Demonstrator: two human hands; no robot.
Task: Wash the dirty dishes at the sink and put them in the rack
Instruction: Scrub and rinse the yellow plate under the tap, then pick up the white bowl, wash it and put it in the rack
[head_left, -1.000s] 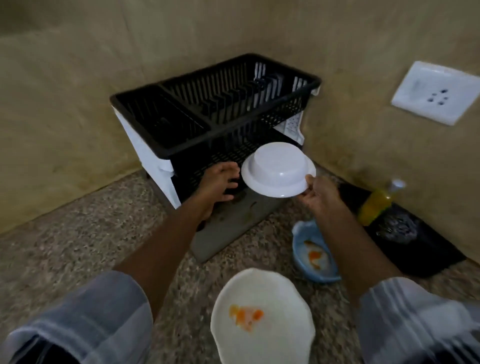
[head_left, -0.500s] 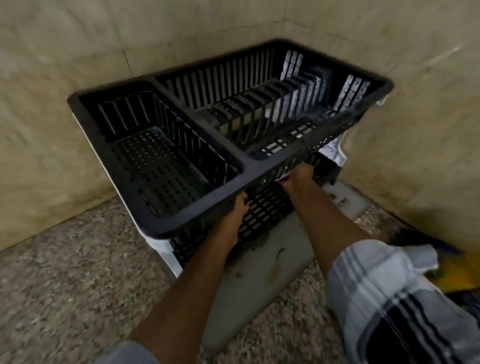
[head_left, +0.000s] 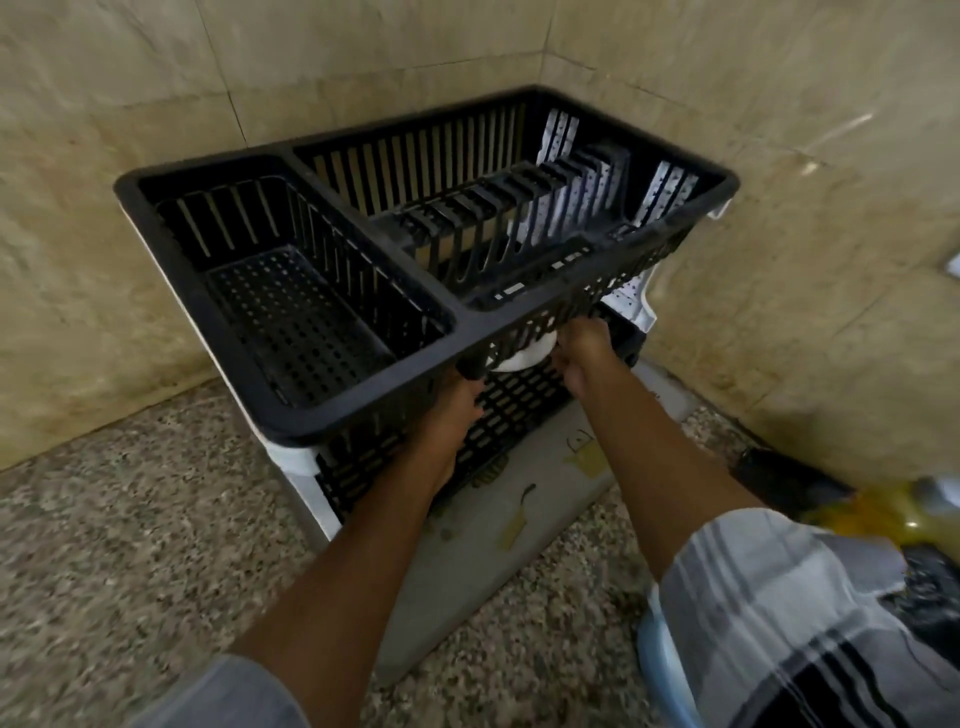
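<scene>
A black two-tier plastic dish rack (head_left: 363, 400) stands in the tiled corner on a grey drip tray (head_left: 519, 561). Both my hands reach into its lower tier under the front rim. My right hand (head_left: 584, 353) holds a white bowl (head_left: 524, 358), which shows only as a small white patch behind the rack's slats. My left hand (head_left: 452, 415) rests against the lower tier's black grille, its fingers hidden under the rim. The upper tier holds no dishes.
A yellow bottle (head_left: 857, 514) lies blurred at the right on a black mat (head_left: 930, 587). The rim of a blue bowl (head_left: 657, 654) peeks out beside my right sleeve. Speckled granite counter (head_left: 130, 571) spreads to the left, with tiled walls behind the rack.
A second ago my right hand held the white bowl in front of the rack; now the bowl is inside the lower tier. The camera has moved closer, above the rack.
</scene>
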